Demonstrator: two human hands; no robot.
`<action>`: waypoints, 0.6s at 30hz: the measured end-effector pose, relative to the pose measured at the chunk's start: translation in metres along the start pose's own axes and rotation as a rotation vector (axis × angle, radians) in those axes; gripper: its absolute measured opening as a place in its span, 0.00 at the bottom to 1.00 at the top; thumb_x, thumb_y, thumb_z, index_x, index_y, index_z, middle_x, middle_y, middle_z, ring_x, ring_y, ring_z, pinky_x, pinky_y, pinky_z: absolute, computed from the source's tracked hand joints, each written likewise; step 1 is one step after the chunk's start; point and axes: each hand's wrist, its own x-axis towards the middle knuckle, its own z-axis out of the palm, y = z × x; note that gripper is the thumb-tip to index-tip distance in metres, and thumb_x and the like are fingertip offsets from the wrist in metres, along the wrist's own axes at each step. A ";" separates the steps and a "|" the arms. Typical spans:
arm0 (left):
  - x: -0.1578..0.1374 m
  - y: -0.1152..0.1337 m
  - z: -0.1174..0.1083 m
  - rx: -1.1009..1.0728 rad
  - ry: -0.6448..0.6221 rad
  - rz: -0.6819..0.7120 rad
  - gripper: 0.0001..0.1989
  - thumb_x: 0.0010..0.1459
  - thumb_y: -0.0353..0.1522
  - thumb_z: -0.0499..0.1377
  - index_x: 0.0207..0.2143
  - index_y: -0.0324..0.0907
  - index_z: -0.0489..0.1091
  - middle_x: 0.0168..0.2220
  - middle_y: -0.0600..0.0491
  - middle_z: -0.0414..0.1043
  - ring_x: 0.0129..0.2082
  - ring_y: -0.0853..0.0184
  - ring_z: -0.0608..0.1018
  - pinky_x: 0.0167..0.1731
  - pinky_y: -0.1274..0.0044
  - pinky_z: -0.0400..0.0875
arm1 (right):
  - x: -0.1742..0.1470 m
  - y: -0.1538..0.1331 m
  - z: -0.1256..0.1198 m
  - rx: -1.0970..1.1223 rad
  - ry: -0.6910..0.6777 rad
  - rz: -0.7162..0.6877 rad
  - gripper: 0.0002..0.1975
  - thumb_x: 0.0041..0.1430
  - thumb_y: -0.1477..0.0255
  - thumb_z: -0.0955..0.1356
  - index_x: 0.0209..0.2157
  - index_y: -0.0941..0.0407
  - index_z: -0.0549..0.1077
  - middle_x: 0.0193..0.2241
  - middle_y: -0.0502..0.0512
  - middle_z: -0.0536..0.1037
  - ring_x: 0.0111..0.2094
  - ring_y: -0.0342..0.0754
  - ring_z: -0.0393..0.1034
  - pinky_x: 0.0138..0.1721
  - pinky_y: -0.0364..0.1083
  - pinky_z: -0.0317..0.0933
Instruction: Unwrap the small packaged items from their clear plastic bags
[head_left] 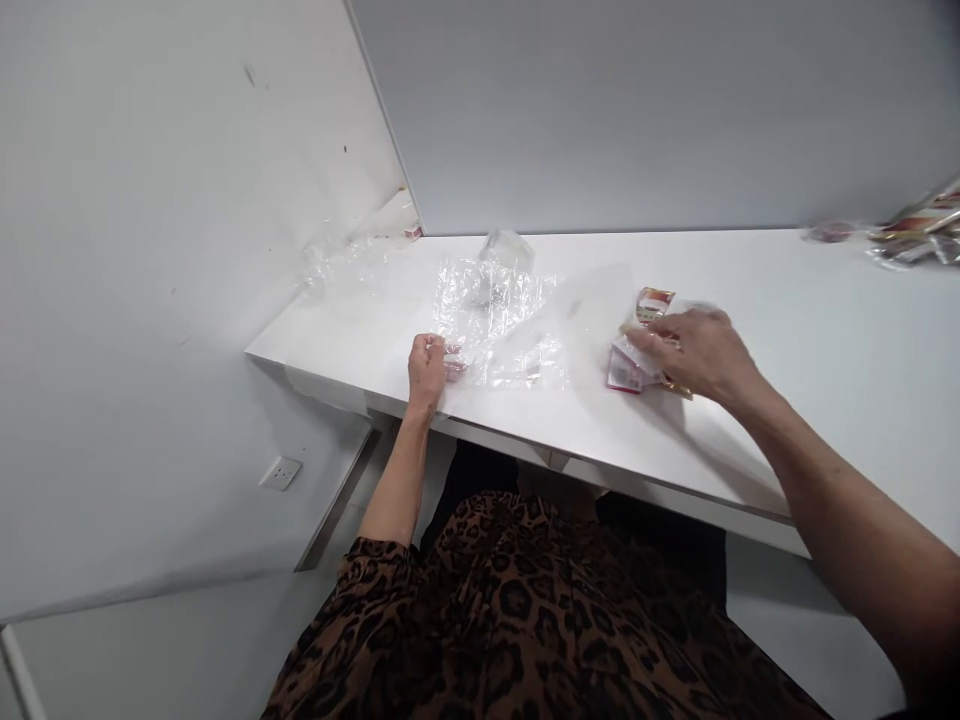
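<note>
A clear, crinkled plastic bag (pixel 501 325) lies on the white table in front of me. My left hand (pixel 427 372) is closed on its left edge, fingers curled over the film. To the right, my right hand (pixel 701 350) is closed around a small red-and-gold packet (pixel 655 300), partly hidden by the fingers. Beside and under those fingers is a small card with a pink-red edge (pixel 624 372); I cannot tell whether it belongs to the packet. Another crumpled clear plastic piece (pixel 507 250) sits behind the bag.
The narrow white table (pixel 847 400) runs along a grey panel (pixel 660 110). Crumpled clear plastic (pixel 337 265) lies in the left corner against the white wall. At the far right are several red-and-gold wrapped packets (pixel 922 225). A wall socket (pixel 280 473) is below the table's left end.
</note>
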 end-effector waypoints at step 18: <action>0.047 0.090 -0.113 -0.258 0.566 0.476 0.14 0.74 0.47 0.52 0.50 0.47 0.62 0.54 0.47 0.79 0.41 0.64 0.87 0.34 0.76 0.80 | 0.000 0.007 0.018 0.217 -0.090 0.439 0.15 0.45 0.55 0.69 0.35 0.46 0.77 0.26 0.62 0.79 0.27 0.59 0.72 0.31 0.56 0.61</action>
